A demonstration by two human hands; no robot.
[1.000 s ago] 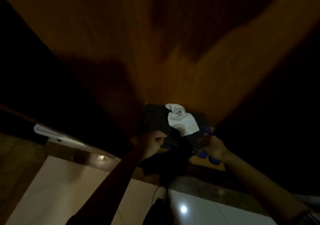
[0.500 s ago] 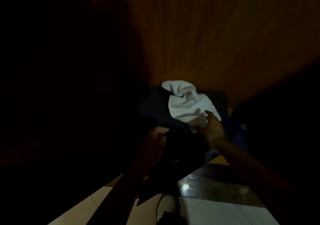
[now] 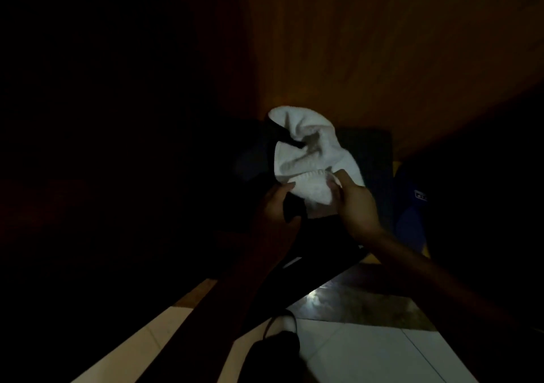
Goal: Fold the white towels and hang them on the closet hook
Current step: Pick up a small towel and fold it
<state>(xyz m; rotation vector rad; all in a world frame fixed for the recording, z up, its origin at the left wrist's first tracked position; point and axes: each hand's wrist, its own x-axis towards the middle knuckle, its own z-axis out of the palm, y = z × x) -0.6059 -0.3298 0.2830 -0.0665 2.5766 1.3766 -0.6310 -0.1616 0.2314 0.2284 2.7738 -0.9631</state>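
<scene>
**A:** Head view, the only one I have. What differs from a moment ago?

**B:** I see both hands on the white towel (image 3: pixel 306 159) now. Half a second back only the right hand (image 3: pixel 357 206) touched it, while the left hand (image 3: pixel 275 209) held the dark cloth (image 3: pixel 294 215) below it. A second back neither hand had reached the towel.

**A:** Fingers?

**B:** The right thumb and fingers pinch the towel's lower hem. The left fingertips touch the hem's left end; whether they are closed on it I cannot tell, too dark.

**A:** Where is the towel?

**B:** Crumpled on a dark slab (image 3: pixel 374 153), in front of the wooden panel (image 3: pixel 382 44). I see no hook.

**A:** Meaning?

**B:** I judge folding has barely begun; the hem is just found.
</scene>
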